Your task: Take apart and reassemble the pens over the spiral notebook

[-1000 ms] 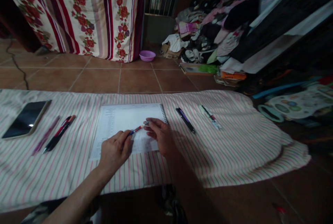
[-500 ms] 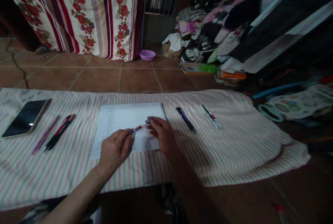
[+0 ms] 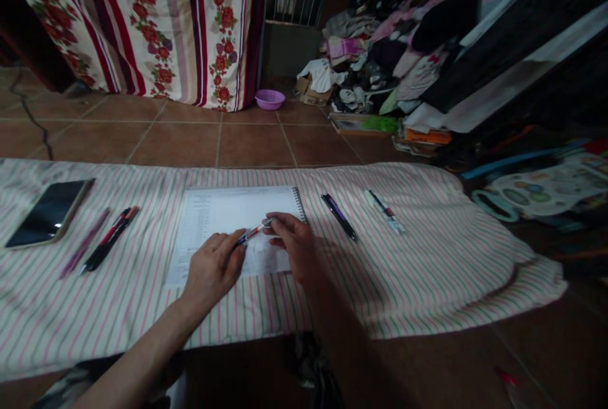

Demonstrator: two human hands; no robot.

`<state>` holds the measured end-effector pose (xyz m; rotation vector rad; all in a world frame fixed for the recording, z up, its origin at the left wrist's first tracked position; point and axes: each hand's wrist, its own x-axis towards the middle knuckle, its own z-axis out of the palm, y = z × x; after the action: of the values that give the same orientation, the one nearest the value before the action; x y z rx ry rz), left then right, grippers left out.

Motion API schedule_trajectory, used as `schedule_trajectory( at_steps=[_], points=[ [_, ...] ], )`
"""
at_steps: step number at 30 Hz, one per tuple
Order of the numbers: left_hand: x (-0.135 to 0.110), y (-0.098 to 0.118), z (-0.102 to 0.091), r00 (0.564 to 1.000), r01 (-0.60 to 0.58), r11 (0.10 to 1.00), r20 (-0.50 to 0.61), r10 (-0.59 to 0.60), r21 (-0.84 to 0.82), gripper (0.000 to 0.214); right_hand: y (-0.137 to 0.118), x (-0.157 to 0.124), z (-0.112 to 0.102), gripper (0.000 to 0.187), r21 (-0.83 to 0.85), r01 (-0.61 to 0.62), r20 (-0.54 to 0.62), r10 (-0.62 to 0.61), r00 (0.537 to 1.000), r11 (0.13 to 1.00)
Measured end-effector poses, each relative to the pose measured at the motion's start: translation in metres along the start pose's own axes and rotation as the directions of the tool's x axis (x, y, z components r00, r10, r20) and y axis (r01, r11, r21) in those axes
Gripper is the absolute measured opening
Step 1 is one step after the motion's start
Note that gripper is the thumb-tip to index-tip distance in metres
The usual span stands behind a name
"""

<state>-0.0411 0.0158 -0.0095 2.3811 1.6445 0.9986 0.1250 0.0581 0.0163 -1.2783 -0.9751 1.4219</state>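
Over a spiral notebook (image 3: 237, 203) with a printed sheet on it, a pen (image 3: 254, 232) with a dark blue, white and red barrel is held between both hands. My left hand (image 3: 213, 266) is closed around its blue lower end. The fingers of my right hand (image 3: 294, 241) pinch its other, silvery end. To the right of the notebook lie a black and purple pen (image 3: 339, 216) and a whitish pen with a dark tip (image 3: 386, 211). Left of it lie a purple pen (image 3: 84, 244) and black and red pens (image 3: 109, 241) side by side.
A phone (image 3: 47, 214) lies face up at the left of the striped cloth (image 3: 427, 257). Beyond the cloth, a purple basin (image 3: 270, 100) stands on the tiled floor by a flowered curtain (image 3: 156, 29). Clothes (image 3: 394, 48) are heaped at the back right.
Both hands and the pen have barely moved; my left hand has shifted slightly right along the barrel. The other pens and the notebook have stayed in place.
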Motion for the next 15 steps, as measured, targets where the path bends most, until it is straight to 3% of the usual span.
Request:
schedule_trajectory(
  at_steps=[8,15],
  points=[
    [0.0015,-0.0004,0.0076,1.000,-0.022,1.000,0.022,0.022,0.002,0.033,-0.0037,-0.0042,0.0031,0.024,-0.066,0.043,0.045,-0.040,0.998,0.997],
    [0.0091,0.0041,0.0054,0.998,0.052,0.996,0.043,-0.049,-0.072,0.031,0.0021,-0.0002,0.0041,0.023,-0.106,0.085,0.068,-0.078,0.995,0.991]
  ],
)
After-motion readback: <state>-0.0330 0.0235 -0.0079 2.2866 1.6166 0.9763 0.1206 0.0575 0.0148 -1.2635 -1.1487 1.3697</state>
